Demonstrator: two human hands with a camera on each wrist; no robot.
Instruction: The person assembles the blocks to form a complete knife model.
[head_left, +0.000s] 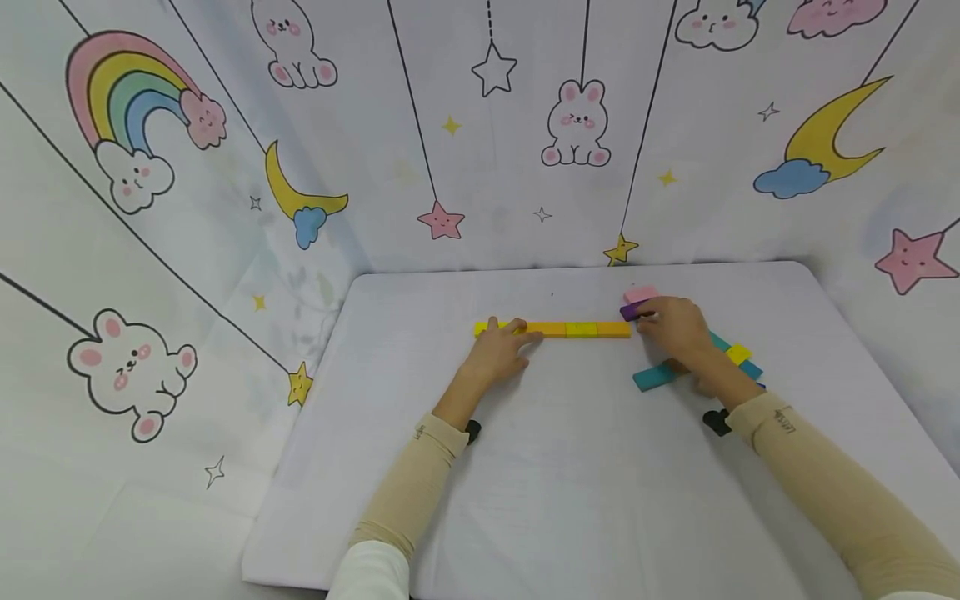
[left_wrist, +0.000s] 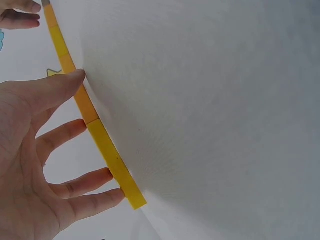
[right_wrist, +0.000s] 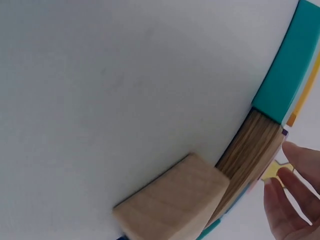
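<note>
My left hand (head_left: 495,350) lies at the left part of a straight row of yellow and orange blocks (head_left: 546,330). In the left wrist view its thumb touches one long side of the row, while the other fingertips touch the opposite side, spread apart and fairly straight. At the row's right end, my right hand (head_left: 675,325) reaches over a purple block (head_left: 628,312), fingertips right at it. The right wrist view has its thumb and fingers bent with a gap between them, and nothing shows in the gap. Behind the purple block lies a pink block (head_left: 641,293).
Under and beside the right forearm lie a teal block (head_left: 652,378), a yellow block (head_left: 738,354) and more teal pieces. The right wrist view adds a dark-grained wooden block (right_wrist: 250,145) and a pale wooden block (right_wrist: 172,200). A patterned cloth wall (head_left: 495,167) rises behind the white table (head_left: 525,483).
</note>
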